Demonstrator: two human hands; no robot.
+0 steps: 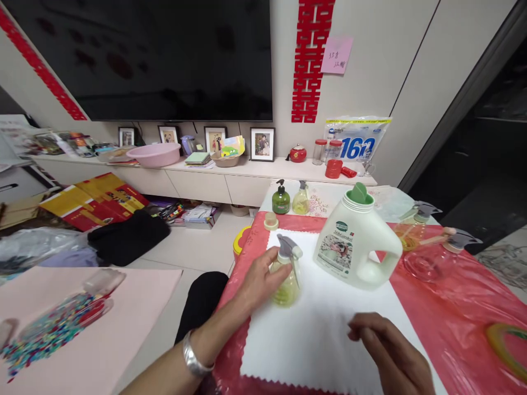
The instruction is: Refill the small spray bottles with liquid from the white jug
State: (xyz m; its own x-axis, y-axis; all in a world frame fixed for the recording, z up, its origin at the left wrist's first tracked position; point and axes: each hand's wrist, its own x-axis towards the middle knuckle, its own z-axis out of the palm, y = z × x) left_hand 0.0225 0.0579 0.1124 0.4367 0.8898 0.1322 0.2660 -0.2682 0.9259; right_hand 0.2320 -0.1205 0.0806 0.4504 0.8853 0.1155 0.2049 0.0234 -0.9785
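Note:
My left hand [260, 281] is wrapped around a clear spray bottle [287, 293] with a grey trigger head and a little yellowish liquid in it. The bottle stands upright at the left side of a white scallop-edged mat [313, 340]. Above the mat's lower right part, my right hand [389, 348] has its fingers curled in, with nothing visible in them. A pale green detergent jug [349, 238] stands on the mat beyond it; a green spout shows in its uncapped neck. Near the mat's far left corner sits a translucent cap [270, 221].
Two more spray bottles [432, 263] are on the red tablecloth [465, 307] at right, near a tape roll [508, 343]. A green pump bottle [280, 198] and a spray bottle [301, 198] stand behind. Colourful beads [53, 329] lie on a pink surface at left.

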